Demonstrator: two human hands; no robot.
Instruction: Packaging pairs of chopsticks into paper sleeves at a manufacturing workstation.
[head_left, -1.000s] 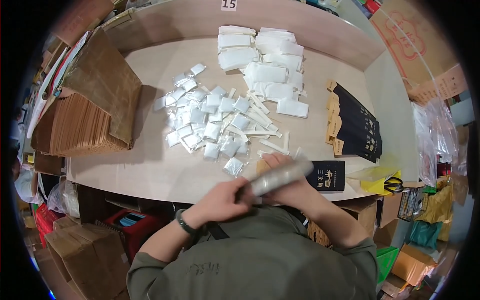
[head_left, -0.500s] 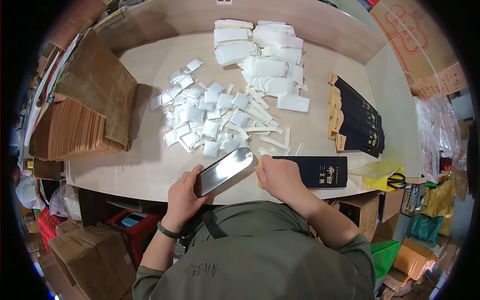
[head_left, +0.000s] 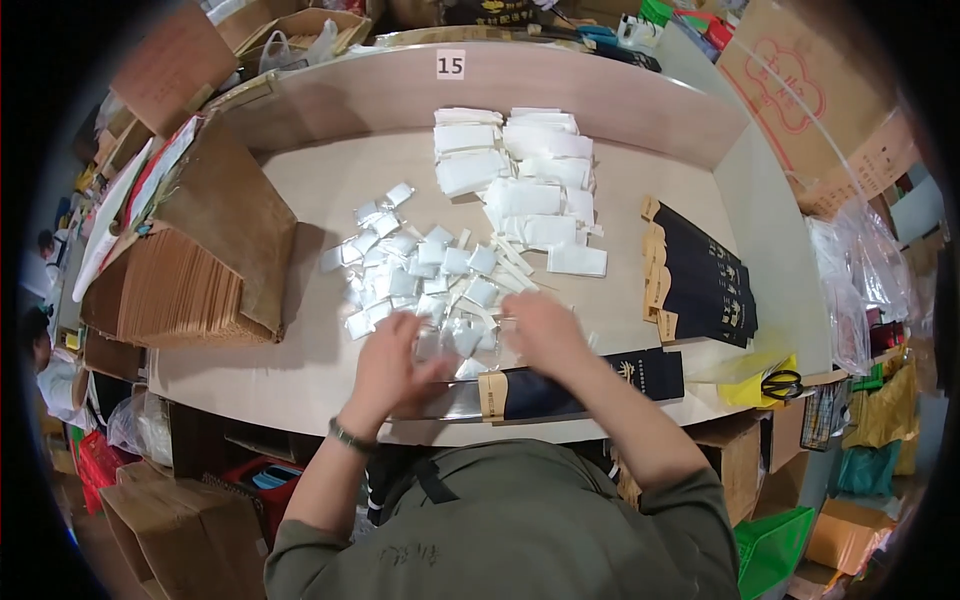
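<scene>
A shiny metal trough-like piece (head_left: 462, 398) lies along the table's front edge. Its right end meets or sits inside a dark blue paper sleeve (head_left: 545, 395) with a tan end; which of these I cannot tell. My left hand (head_left: 385, 368) is over the trough's left part, thumb and fingers apart, at the near side of a heap of small silvery-white square packets (head_left: 425, 255). Blurred by motion, my right hand (head_left: 548, 338) reaches to the heap's right side, beside thin white paper strips (head_left: 512, 262). Its fingertips are smeared, so their hold is unclear.
Stacks of folded white paper packets (head_left: 530, 198) stand at the back. More dark sleeves (head_left: 700, 280) lie fanned at the right, near scissors (head_left: 782, 384) on a yellow bag. A carton of brown card (head_left: 190, 290) occupies the left. Low walls edge the table.
The trough has gone from tilted in my left hand to lying flat by the sleeve. Both hands have moved to the packet heap. The view has shifted, showing more beyond the table.
</scene>
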